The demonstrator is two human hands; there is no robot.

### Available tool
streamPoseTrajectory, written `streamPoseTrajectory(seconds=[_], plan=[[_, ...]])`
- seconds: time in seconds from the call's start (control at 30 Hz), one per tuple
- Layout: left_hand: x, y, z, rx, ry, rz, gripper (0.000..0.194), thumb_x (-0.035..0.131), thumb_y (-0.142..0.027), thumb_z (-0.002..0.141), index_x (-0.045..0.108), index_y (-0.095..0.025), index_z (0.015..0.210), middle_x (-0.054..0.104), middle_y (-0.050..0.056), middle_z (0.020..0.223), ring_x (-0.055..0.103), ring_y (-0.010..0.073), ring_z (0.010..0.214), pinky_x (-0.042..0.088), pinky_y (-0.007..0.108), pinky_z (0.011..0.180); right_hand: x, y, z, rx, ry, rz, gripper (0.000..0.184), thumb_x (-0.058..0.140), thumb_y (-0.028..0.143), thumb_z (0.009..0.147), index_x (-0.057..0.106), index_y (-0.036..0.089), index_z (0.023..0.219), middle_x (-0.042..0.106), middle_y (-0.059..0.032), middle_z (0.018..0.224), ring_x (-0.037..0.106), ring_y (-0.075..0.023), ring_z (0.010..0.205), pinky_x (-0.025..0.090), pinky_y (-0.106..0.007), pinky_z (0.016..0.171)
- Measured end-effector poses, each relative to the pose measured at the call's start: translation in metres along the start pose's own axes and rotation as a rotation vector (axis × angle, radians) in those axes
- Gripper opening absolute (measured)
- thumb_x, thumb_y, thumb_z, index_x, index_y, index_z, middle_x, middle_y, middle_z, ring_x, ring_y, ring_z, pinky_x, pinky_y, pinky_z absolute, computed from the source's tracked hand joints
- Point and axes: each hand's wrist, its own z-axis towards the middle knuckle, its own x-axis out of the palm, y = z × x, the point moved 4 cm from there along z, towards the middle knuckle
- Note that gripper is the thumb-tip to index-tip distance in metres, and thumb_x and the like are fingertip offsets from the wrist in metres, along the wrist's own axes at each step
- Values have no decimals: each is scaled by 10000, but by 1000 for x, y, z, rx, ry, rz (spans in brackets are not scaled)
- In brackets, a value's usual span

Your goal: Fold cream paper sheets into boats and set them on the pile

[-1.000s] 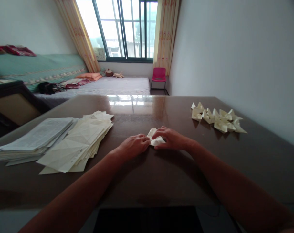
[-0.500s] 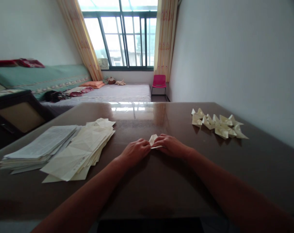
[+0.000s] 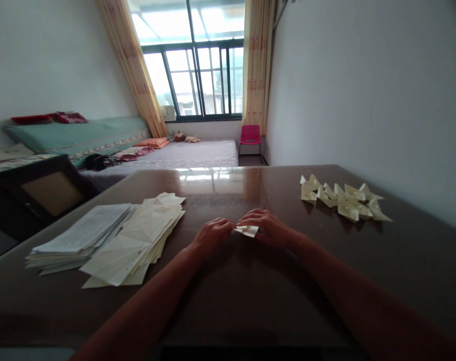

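A small folded piece of cream paper (image 3: 247, 230) is held low over the brown table (image 3: 228, 291), between my two hands. The fingertips of my left hand (image 3: 215, 233) close on its left end. My right hand (image 3: 267, 226) curls round its far and right side, with the fingers bent over it. Part of the paper is hidden behind the fingers. Off to the right stands a group of folded cream paper pieces (image 3: 343, 198) with pointed tips. On the left lies a fanned pile of creased cream sheets (image 3: 138, 238).
Beside the creased sheets sits a stack of printed paper (image 3: 85, 228). Past the table are a bed (image 3: 201, 150), a pink chair (image 3: 250, 135) and a window. A dark cabinet (image 3: 36, 195) stands at left, and a white wall runs along the right.
The folded paper's upright flap no longer shows above the fingers; a flat part now sticks out toward me. My right fingers have shifted over its far side. The camera view has tilted up slightly.
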Motion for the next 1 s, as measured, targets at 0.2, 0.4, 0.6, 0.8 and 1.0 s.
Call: streamPoseTrajectory(seconds=[0.2, 0.4, 0.6, 0.8, 1.0], plan=[[8, 11, 5, 62, 15, -133, 245, 438, -203, 921, 681, -207, 958, 689, 38, 1008, 596, 152, 968, 473, 266, 866, 9, 15, 1, -38, 133, -173, 327, 432, 236, 942, 582, 282, 1230, 638, -23, 1206, 574, -179, 1033, 439, -322, 858], [-1, 1, 7, -24, -53, -81, 396, 414, -53, 842, 635, -206, 1133, 674, 53, 1093, 577, 182, 1029, 473, 321, 914, 19, 26, 7, 118, 171, -485, 286, 454, 183, 919, 590, 169, 1171, 671, -110, 1063, 577, -240, 969, 461, -335, 771], [-1, -20, 2, -23, 111, -127, 509, 555, -411, 861, 461, -220, 1323, 599, 75, 1271, 572, 225, 1141, 455, 343, 969, 27, 17, 7, 169, 145, -390, 273, 529, 200, 876, 632, 150, 1124, 641, -120, 1142, 544, -243, 1029, 462, -335, 838], [2, -14, 0, -68, 214, -45, 437, 534, -409, 870, 522, -207, 1257, 629, 79, 1213, 590, 237, 1103, 464, 359, 940, 17, -9, -2, 61, 90, -1, 551, 696, 453, 746, 593, 227, 1238, 611, -66, 1230, 507, -218, 1097, 416, -344, 963], [0, -19, 0, -29, 224, -16, 342, 479, -354, 889, 589, -205, 1177, 632, 59, 1213, 557, 222, 1147, 436, 353, 995, 3, -28, -7, 134, 92, -55, 683, 734, 523, 676, 574, 226, 1270, 613, -90, 1224, 490, -255, 1102, 428, -393, 937]])
